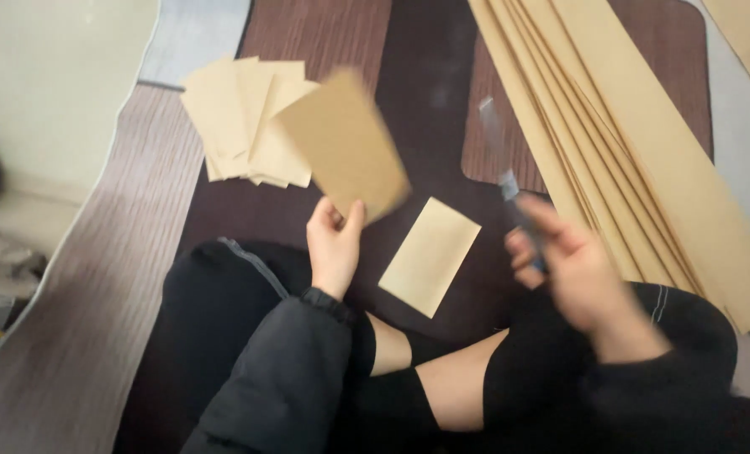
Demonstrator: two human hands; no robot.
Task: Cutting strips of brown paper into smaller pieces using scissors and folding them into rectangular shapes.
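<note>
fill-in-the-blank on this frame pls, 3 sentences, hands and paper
1. The left hand holds a tan paper rectangle by its ____ edge.
2. The right hand grips a blurred ____.
3. A single tan piece lies flat on the brown mat, ____ the two hands.

Missing words: bottom; blade; between

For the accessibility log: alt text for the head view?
Seated cross-legged, a person's left hand lifts a tan paper card, while the right hand grips a blurred blade. Another card lies on the brown mat, between a card pile and long paper strips.
</note>
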